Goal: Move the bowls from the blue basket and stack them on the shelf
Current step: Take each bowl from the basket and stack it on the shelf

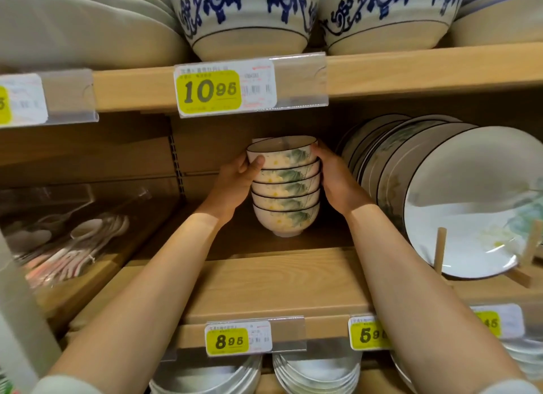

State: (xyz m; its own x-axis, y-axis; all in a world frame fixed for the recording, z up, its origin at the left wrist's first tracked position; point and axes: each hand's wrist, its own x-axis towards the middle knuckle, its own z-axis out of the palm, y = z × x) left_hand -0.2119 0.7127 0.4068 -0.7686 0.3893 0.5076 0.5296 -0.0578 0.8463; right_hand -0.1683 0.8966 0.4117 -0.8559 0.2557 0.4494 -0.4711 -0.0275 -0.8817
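A stack of several white bowls (285,188) with green and yellow flower prints and dark rims stands on the wooden shelf (276,282), deep in the middle level. My left hand (235,179) grips the stack's left side, thumb on the top bowl. My right hand (335,176) wraps around the right side of the upper bowls. The foot of the lowest bowl sits on or just above the shelf board; I cannot tell which. The blue basket is out of view.
Upright dark-rimmed plates (458,199) lean in a wooden rack right of the stack. Packaged spoons (73,238) lie to the left. Blue-patterned large bowls (246,17) fill the shelf above, white bowls (317,373) the one below. Price tags line the shelf edges.
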